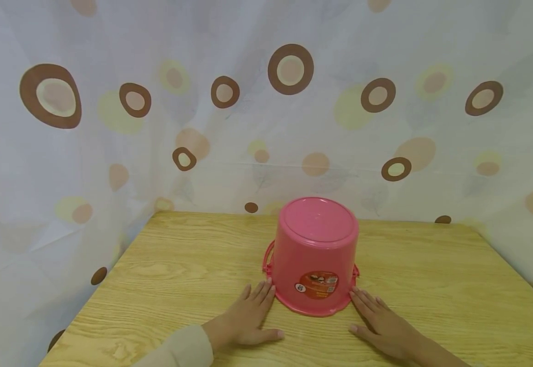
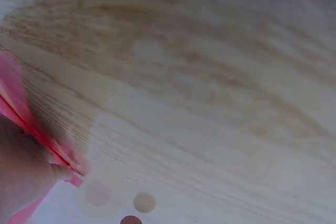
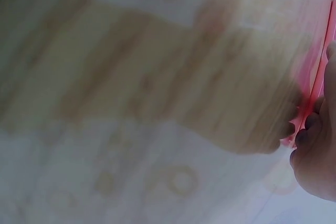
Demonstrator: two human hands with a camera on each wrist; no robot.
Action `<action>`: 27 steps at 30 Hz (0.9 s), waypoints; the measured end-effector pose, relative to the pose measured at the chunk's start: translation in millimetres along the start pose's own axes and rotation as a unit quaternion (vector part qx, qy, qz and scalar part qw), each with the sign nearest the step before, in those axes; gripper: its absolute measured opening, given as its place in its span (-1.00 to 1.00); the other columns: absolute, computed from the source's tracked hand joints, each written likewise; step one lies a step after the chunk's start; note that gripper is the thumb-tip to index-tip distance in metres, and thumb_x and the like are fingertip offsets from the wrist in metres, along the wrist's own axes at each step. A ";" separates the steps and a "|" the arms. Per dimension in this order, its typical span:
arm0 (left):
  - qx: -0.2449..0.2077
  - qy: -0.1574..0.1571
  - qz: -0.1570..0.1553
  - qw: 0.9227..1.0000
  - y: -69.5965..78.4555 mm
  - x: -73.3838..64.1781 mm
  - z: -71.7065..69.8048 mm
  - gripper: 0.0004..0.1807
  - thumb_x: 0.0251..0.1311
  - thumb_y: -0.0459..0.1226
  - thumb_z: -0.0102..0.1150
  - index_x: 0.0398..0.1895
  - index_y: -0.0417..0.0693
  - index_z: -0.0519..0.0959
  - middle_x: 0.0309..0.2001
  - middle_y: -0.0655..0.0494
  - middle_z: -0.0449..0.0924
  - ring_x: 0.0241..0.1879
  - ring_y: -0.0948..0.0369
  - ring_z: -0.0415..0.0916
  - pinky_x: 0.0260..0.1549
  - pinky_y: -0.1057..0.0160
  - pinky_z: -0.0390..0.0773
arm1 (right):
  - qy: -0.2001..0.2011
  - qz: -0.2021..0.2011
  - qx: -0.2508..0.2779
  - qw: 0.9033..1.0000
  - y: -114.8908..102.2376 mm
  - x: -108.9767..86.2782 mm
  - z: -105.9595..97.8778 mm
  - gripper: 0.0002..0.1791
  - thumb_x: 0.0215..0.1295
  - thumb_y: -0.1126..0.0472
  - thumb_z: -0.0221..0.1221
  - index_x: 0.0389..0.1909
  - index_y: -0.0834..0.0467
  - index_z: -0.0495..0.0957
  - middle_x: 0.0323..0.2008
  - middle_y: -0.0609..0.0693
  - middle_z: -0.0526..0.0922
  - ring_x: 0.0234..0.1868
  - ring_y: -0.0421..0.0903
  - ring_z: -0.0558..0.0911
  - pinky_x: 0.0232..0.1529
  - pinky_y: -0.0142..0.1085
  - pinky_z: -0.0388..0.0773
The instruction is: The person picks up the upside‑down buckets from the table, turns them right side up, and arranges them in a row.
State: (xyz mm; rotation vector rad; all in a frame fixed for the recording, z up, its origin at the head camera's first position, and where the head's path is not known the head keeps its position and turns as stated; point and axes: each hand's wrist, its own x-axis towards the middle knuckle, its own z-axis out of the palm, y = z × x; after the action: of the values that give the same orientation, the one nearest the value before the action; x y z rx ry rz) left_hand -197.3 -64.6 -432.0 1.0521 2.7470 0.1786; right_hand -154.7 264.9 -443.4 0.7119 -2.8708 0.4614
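A pink plastic bucket (image 1: 315,257) stands upside down on the wooden table, its base facing up and a red-orange label (image 1: 320,284) turned toward me. Its handle (image 1: 268,255) shows at the left side. At the left of the rim lies my left hand (image 1: 248,317), fingers straight, fingertips right at the bucket's edge and thumb spread over the table. My right hand (image 1: 384,326) mirrors it on the other side, straight fingers reaching the rim. Both wrist views catch the pink rim (image 2: 39,132) beside the hand, partly hidden by it.
The wood-grained table (image 1: 193,255) spreads around the bucket on both sides. Behind it and along the sides hangs a pale curtain (image 1: 257,122) printed with brown rings and dots, meeting the table's back edge just behind the bucket.
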 end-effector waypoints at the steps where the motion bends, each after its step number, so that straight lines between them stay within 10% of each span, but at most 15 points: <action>1: 0.003 0.001 0.001 1.000 -0.4 0.1 0.2 0.02 0.18 0.37 -0.35 0.46 -0.18 -0.14 0.49 -0.09 -0.30 0.48 0.02 -0.26 0.38 -0.10 -0.10 | 0.001 -0.003 -0.003 1.000 0.1 0.3 -0.2 -0.30 0.29 -0.09 0.05 0.30 0.29 0.25 0.32 0.20 0.29 0.30 0.20 0.30 0.14 -0.81 -0.56; 10: 0.086 0.079 0.013 0.993 -7.8 4.3 -2.2 -0.24 0.31 0.18 -0.29 0.37 -0.18 0.18 0.40 -0.12 0.12 0.38 -0.05 0.10 0.31 -0.06 0.15 | 0.041 -0.036 -0.026 0.998 7.9 8.9 -8.3 -0.33 0.24 -0.04 0.14 0.25 0.30 0.33 0.25 0.22 0.39 0.23 0.28 0.36 0.20 -0.77 -0.53; 13: 0.107 0.122 0.012 0.987 -11.2 7.7 -6.0 -0.33 0.31 0.10 -0.20 0.31 -0.17 0.28 0.32 -0.11 0.29 0.31 -0.04 0.25 0.25 -0.03 0.27 | 0.047 -0.041 -0.030 0.998 11.3 14.4 -13.4 -0.35 0.22 0.02 0.17 0.23 0.33 0.34 0.23 0.26 0.40 0.22 0.31 0.37 0.44 -0.35 -0.14; 19: 0.133 0.183 0.007 0.974 -19.1 15.9 -9.6 -0.44 0.26 0.02 -0.07 0.18 -0.18 0.42 0.18 -0.11 0.45 0.18 -0.01 0.40 0.12 0.03 0.41 | 0.019 -0.021 -0.013 1.000 14.8 24.5 -20.3 -0.30 0.17 0.06 0.22 0.25 0.34 0.30 0.26 0.30 0.34 0.27 0.33 0.30 0.17 0.25 0.21; 27: 0.101 0.164 -0.010 0.981 -25.6 28.3 -11.4 -0.42 0.29 0.00 -0.05 0.23 -0.21 0.37 0.26 -0.10 0.38 0.24 0.01 0.34 0.19 0.02 0.35 | 0.017 -0.038 -0.018 0.999 26.4 33.6 -19.2 -0.22 0.10 0.00 0.26 0.22 0.43 0.29 0.25 0.37 0.31 0.23 0.38 0.31 0.14 0.29 0.22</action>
State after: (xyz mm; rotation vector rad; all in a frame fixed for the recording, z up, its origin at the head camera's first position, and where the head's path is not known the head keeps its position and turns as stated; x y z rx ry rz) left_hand -237.0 -65.1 -429.4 1.1335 3.1268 0.0765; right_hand -195.4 279.0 -425.0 0.7950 -2.8009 0.4062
